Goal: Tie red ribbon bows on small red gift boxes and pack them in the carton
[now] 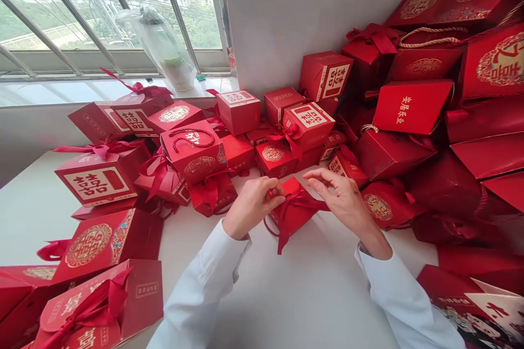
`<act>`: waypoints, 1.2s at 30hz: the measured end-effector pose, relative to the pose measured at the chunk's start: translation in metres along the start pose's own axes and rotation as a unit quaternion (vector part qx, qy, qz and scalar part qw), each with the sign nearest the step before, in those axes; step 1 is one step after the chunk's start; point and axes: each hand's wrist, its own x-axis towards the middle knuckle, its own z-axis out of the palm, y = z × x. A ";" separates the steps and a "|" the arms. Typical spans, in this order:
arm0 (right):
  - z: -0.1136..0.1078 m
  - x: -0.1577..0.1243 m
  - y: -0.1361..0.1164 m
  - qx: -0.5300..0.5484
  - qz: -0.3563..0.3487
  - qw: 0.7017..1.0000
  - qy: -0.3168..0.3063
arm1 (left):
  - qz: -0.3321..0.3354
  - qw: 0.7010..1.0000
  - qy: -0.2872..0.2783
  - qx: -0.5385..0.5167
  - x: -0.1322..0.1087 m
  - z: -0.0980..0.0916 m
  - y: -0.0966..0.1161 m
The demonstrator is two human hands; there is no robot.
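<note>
A small red gift box (291, 212) with a red ribbon lies on the white table (311, 289) in front of me. My left hand (251, 206) is closed in a pinch on the ribbon at the box's top left. My right hand (346, 199) hovers over the right side of the box, fingers curled, thumb and forefinger close together near the ribbon; I cannot see whether they grip it. A loose ribbon tail hangs down from the box toward me. Both arms wear white sleeves.
Red gift boxes with gold emblems and ribbons crowd the table: a pile at the left (98, 180), several at the back (239, 112), and a tall heap of red bags on the right (429, 103). A plastic-wrapped plant (167, 49) stands on the windowsill.
</note>
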 end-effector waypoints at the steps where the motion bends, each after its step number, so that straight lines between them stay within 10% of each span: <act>1: -0.002 0.000 0.001 -0.001 0.014 1.000 -0.010 | 0.000 1.000 -0.002 0.002 0.000 0.000 0.001; 15: 0.012 -0.008 -0.007 -0.256 -0.149 0.955 -0.030 | -0.010 1.000 0.000 -0.007 -0.003 0.001 0.001; 24: 0.019 -0.007 -0.003 -0.230 -0.141 0.963 0.027 | -0.008 1.000 -0.003 -0.011 -0.003 -0.001 0.003; 36: -0.008 -0.009 -0.010 -0.114 -0.126 0.984 -0.046 | 0.053 0.997 -0.045 0.040 -0.006 -0.009 -0.006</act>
